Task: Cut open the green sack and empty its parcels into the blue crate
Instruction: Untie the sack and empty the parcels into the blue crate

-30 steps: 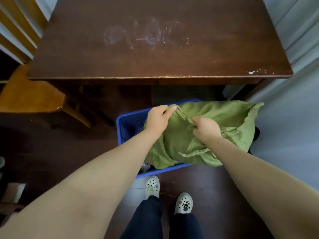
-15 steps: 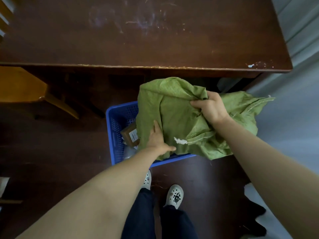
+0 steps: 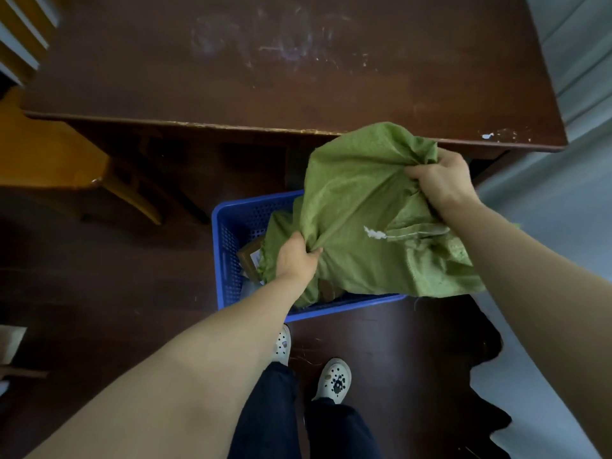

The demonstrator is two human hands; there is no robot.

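The green sack (image 3: pixel 357 226) is held draped over the blue crate (image 3: pixel 225 246), which sits on the floor at 6 o'clock from the brown surface (image 3: pixel 265 77). Cloth is bunched in the left hand (image 3: pixel 296 258), fingers pressed tight; the upper corner is gripped at 2 o'clock by the right hand (image 3: pixel 440 180), fingers curled shut. A brown parcel (image 3: pixel 250 256) is glimpsed at 9 o'clock inside. The closed end should be lifted higher and shaken, with the mouth kept within the rim.

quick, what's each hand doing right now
Left hand: closed, gripping the lower part of the green sack over the blue crate.
Right hand: closed, bunching the sack's upper end.
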